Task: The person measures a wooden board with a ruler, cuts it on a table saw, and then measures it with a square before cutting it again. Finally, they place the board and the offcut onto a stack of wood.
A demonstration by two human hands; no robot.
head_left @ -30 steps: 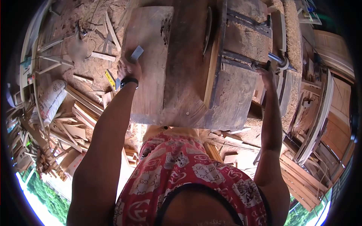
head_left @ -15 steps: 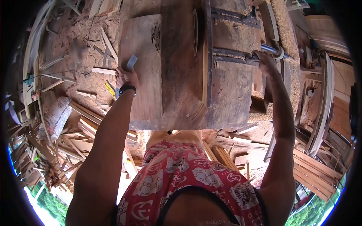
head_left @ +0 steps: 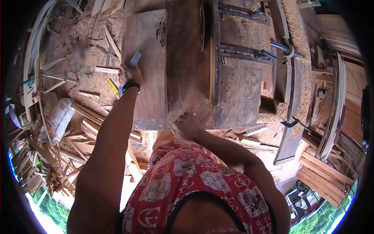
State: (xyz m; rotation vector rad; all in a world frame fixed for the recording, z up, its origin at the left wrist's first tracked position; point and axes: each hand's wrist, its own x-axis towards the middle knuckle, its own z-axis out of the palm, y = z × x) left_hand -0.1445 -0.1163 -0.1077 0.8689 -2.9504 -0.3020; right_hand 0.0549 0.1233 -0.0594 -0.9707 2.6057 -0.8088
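Observation:
My left hand [head_left: 129, 75] is closed around a flat grey rectangular piece [head_left: 135, 58] at the left edge of a wide wooden board [head_left: 150, 85]. The piece juts up past my fingers over the board. That board lies flat on a worn wooden bench [head_left: 237, 93]. At the bench's front edge, close to my body, my right hand [head_left: 187, 126] has its fingers curled in; whatever it may hold is hidden. Metal bar clamps [head_left: 241, 52] lie across the bench's right part, beside a long upright strip [head_left: 215, 54].
A yellow marked strip [head_left: 113, 88] lies below my left wrist. Wood offcuts [head_left: 112, 42] and a white sack [head_left: 58, 120] are on the left. Sawdust [head_left: 298, 35] covers the right side, near a blue-handled clamp [head_left: 289, 124] and a slatted wooden piece [head_left: 321, 179].
My right hand has let go of the clamp handle on the right and come in to the bench's front edge. My left hand stays on the grey piece at the board's edge.

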